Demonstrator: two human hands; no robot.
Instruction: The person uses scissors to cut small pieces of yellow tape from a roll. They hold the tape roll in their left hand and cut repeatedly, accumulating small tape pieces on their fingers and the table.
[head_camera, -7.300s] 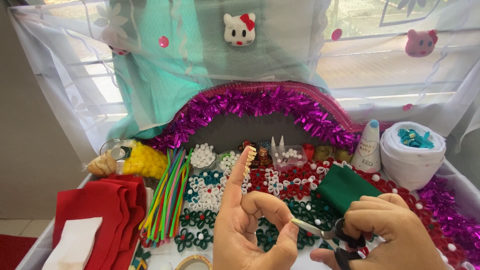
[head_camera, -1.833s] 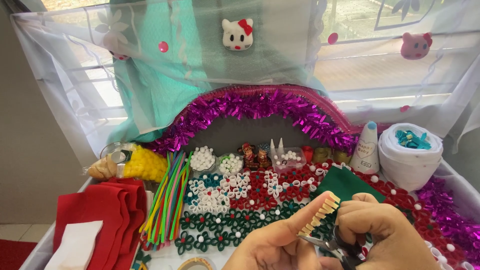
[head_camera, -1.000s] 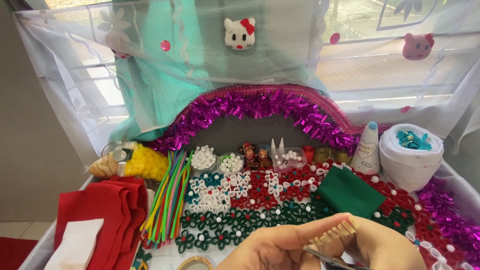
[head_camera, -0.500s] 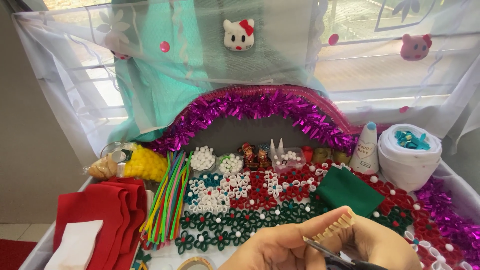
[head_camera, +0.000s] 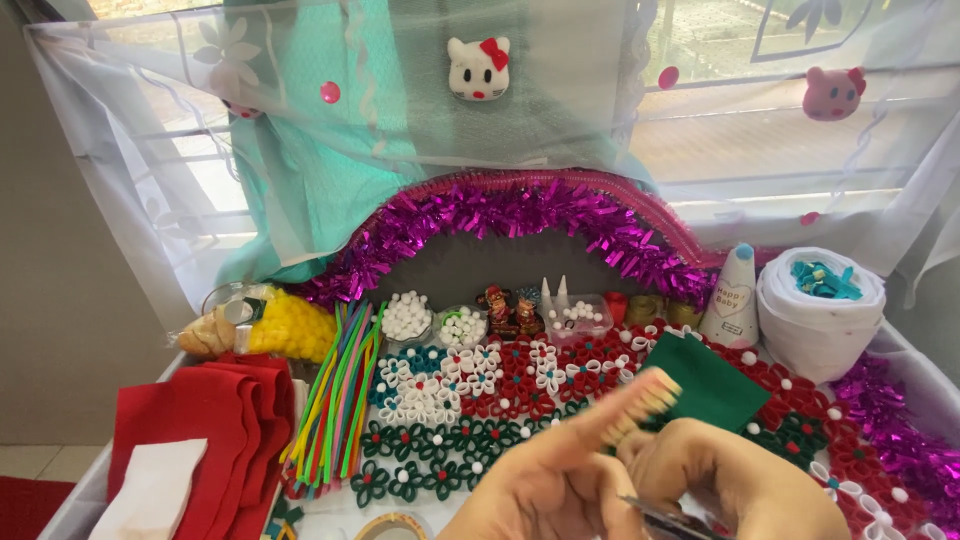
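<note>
Low at the frame's bottom edge, left hand (head_camera: 555, 480) pinches a fringed cream paper strip (head_camera: 640, 400), comb-cut, tilted up over the green felt square (head_camera: 705, 380). Right hand (head_camera: 735, 485) is curled around thin metal scissors (head_camera: 665, 518), blades just below the strip. Beyond: coiled paper flowers (head_camera: 480, 385), glossy plastic sticks (head_camera: 335, 405), bristly magenta tinsel arch (head_camera: 510, 215).

Both hands run off the bottom edge — the left hand (head_camera: 545, 490) and right hand (head_camera: 735, 485) show only knuckles and fingers, blurred. The scissors (head_camera: 665, 518) show just a sliver of blade. The red felt (head_camera: 200, 420) is cut off too — and the right hand's grip stays hidden.
</note>
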